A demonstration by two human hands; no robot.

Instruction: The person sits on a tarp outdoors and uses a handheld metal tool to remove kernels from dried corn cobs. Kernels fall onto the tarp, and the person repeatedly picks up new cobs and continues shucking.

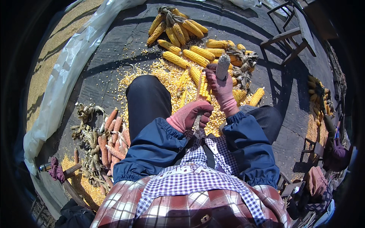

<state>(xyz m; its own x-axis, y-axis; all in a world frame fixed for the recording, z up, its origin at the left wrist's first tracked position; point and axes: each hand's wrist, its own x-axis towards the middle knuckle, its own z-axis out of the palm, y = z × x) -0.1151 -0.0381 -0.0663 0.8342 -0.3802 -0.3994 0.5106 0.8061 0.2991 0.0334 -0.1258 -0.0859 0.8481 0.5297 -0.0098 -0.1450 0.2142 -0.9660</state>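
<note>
My left hand [191, 116], in a pink and dark red glove, grips a partly shelled corn cob [203, 88] whose yellow rows point away from me; a husk end shows below the fist. My right hand [219, 82], gloved alike, is closed around a bare, greyish cob [223, 66] that sticks up beside the partly shelled one. Loose corn kernels [159, 71] lie between and beyond my knees. Several yellow ears of corn [196, 57] rest on them, just past my hands, some joined by braided husks [245, 64].
A braided bunch of yellow ears [176, 30] lies at the top. Shelled reddish cobs [114, 136] with husks are at lower left. Plastic sheeting [70, 57] edges a grain spread on the left. A wooden stool [302, 31] is at upper right. Another person [339, 154] sits at far right.
</note>
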